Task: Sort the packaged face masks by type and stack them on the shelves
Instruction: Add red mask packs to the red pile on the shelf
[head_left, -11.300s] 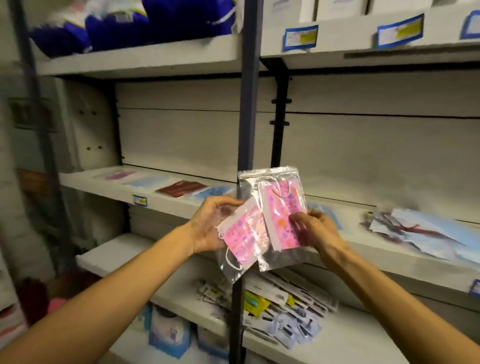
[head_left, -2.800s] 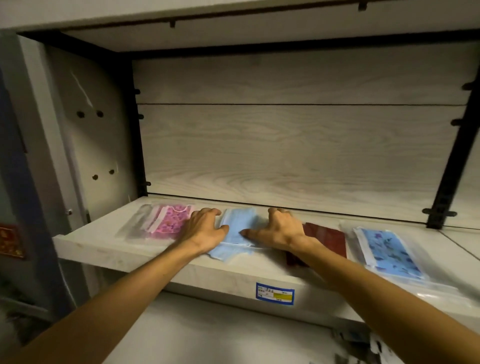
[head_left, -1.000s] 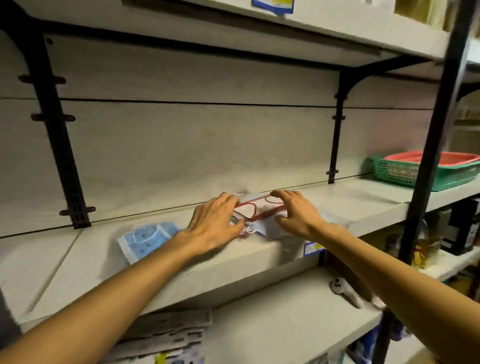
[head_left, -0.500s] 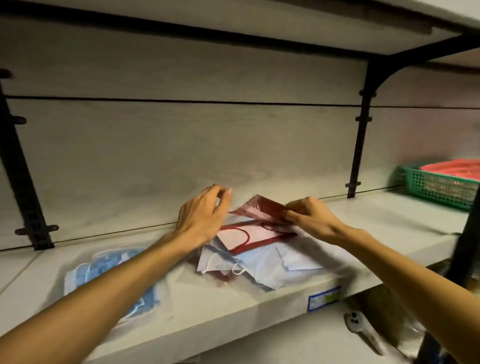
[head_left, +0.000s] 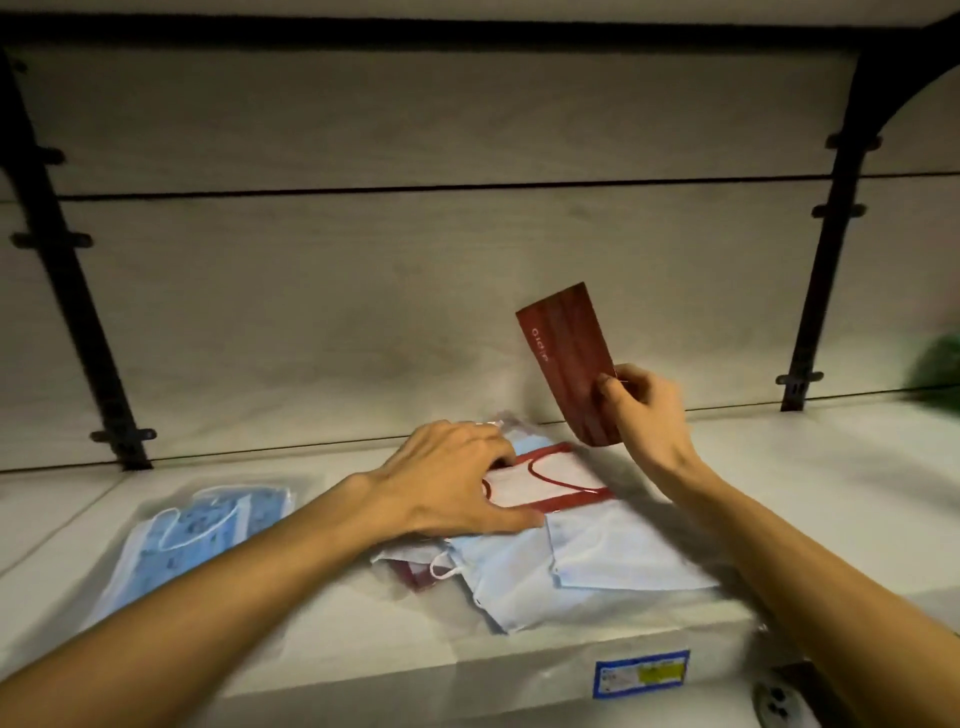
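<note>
The right hand (head_left: 644, 410) pinches the red mask (head_left: 569, 358), which rises toward 11 o'clock; the left hand (head_left: 447, 483) lies flat on the mask pile (head_left: 597, 556).

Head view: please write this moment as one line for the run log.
right hand: pinches dark red mask packet, lifted | left hand: rests on mixed pile of clear-bagged masks | blue patterned mask bag: apart, left

The single head-worn camera looks forward and slightly down, close onto the shelf (head_left: 779, 467) (no second view).
</note>
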